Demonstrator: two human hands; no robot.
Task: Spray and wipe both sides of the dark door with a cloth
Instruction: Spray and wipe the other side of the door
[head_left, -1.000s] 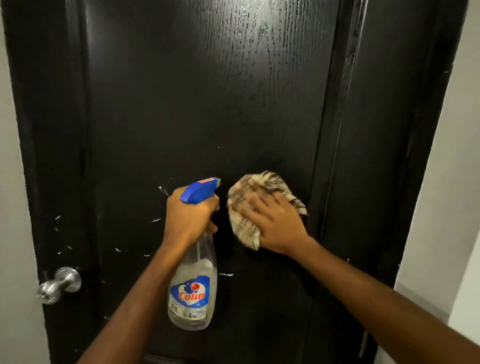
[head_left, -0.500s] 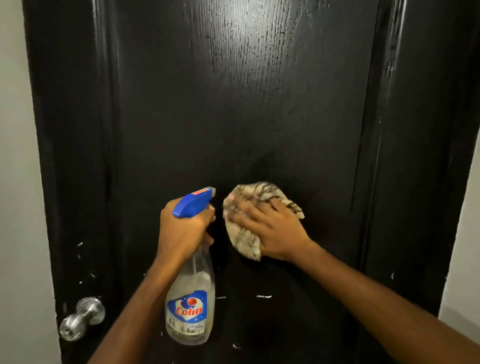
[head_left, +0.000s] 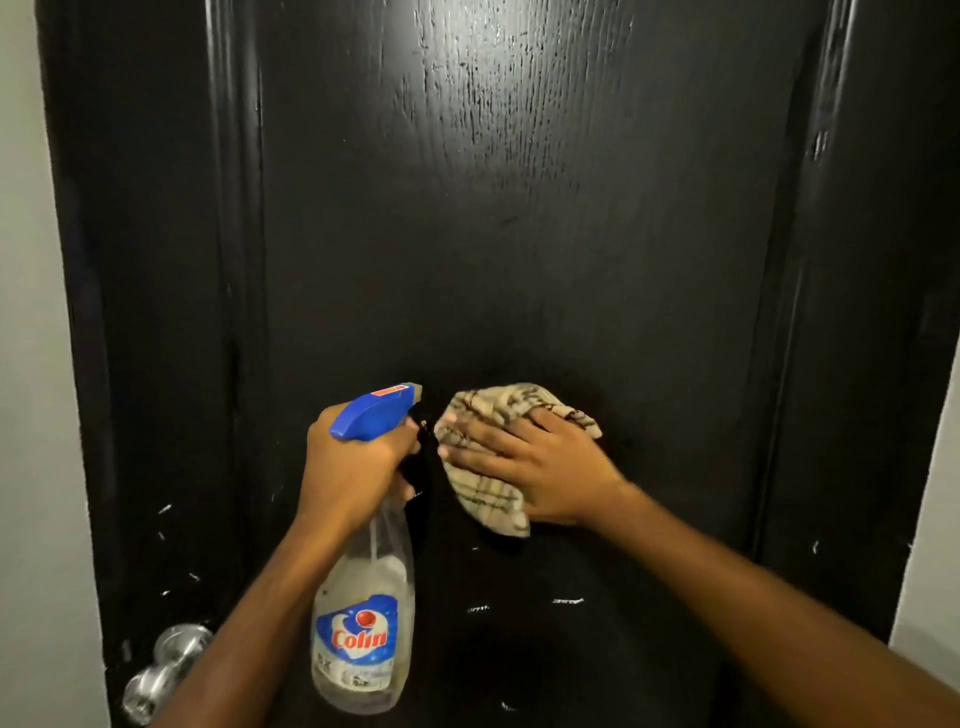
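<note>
Left hand (head_left: 350, 470) grips bottle (head_left: 363, 618); flat right hand (head_left: 548, 467) presses cloth (head_left: 485, 496) on door (head_left: 519, 249), mid-panel

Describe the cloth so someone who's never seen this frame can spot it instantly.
The dark door fills the view; just below its middle the right hand presses flat against it. Bunched under that hand is the cloth: beige with dark brown check lines, unlike the clear, blue-topped spray bottle that the left hand grips beside it.

Pale wall (head_left: 26, 364) at far left, narrow wall strip (head_left: 941, 545) at lower right.
</note>
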